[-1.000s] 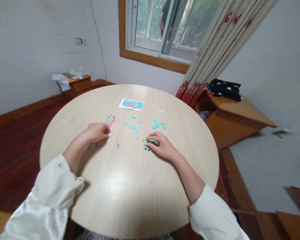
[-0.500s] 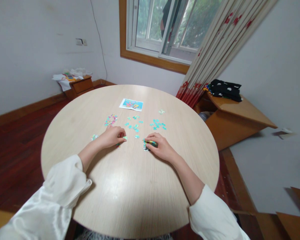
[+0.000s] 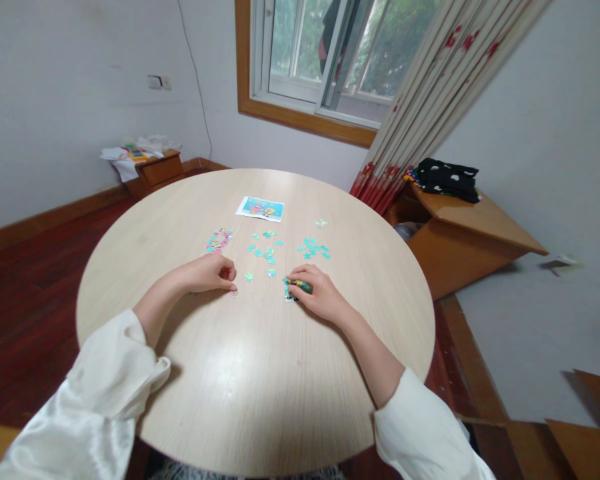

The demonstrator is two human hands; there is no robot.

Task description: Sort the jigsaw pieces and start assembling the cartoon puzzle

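On the round table lie several small puzzle pieces. My left hand has its fingers curled, the tips at a small pink and yellow piece; whether it grips it is too small to tell. A green piece lies just right of that hand. My right hand is closed around a stack of colourful pieces, above a piece with black and white parts. Teal pieces are spread beyond the right hand, and a pink cluster lies beyond the left.
A printed picture card lies toward the far side of the table, with a pale green piece cluster to its right. A wooden cabinet with dark cloth stands at the right, and a small cabinet at the back left.
My left hand has moved left and slightly down, away from the green piece, which now lies on the table. My right hand has stayed nearly in place with its stack.
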